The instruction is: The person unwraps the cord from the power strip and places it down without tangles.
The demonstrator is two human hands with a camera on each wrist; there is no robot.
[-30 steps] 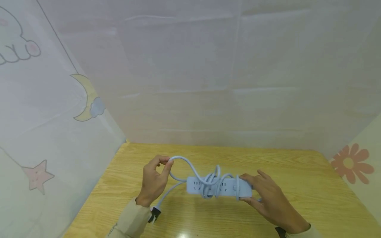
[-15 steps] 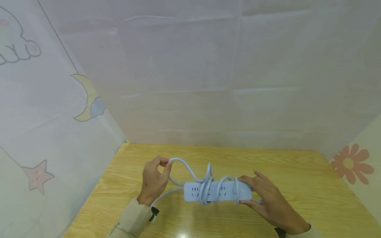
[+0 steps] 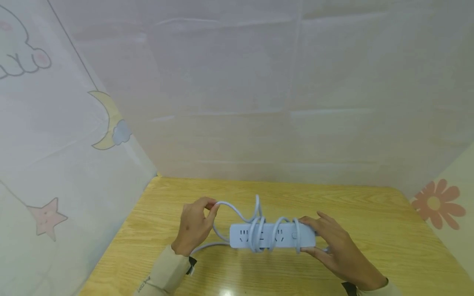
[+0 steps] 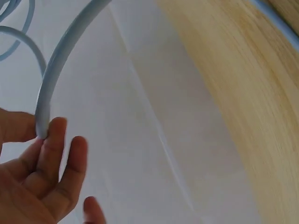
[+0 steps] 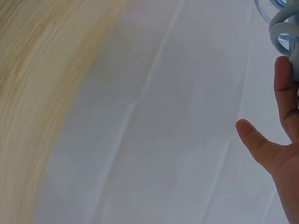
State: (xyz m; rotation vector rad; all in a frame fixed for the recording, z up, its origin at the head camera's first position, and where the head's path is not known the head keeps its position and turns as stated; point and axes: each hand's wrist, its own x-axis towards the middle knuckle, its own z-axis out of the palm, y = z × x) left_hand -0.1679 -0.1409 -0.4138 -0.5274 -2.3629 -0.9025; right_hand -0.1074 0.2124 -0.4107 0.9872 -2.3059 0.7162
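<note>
A white power strip (image 3: 242, 239) is held level over the table, its socket face showing. Its own pale cord (image 3: 232, 207) winds round it in several loose turns, and one loop stands up above the middle. At the strip's left, my left hand (image 3: 194, 226) pinches a slack bend of the cord between thumb and fingertips; the left wrist view shows this pinch on the cord (image 4: 58, 60) close up. My right hand (image 3: 335, 248) grips the strip's right end, thumb below and fingers above. The cord's lower left stretch runs behind the left cuff, where its end is hidden.
Under both hands lies a wood-grain table (image 3: 389, 230). Pale sheeting (image 3: 229, 102) rises behind its far edge, with printed side panels left and right. A small dark piece (image 3: 191, 265) sits at the left cuff, beside the cord.
The upright cord loop has shifted left and stands a little higher. My left hand has eased slightly right and down, still pinching the cord. My right hand keeps its grip on the power strip.
</note>
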